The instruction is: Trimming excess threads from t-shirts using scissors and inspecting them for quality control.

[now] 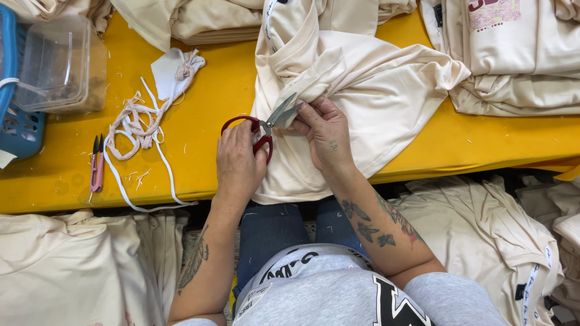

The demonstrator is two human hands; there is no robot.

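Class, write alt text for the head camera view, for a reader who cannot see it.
A person's left hand works red-handled scissors at a fold of cream fabric garment pinched by the right hand, over a yellow table. Small pink thread snips lie to the left.

From my remote seat, the scissors' [261, 127] blade tips vanish under a cream garment [362, 90] fold. My left hand [238, 160] covers one red handle loop. The blue basket [18, 121], far left, is cut off by the edge.

Bright even light, soft shadows, sharp
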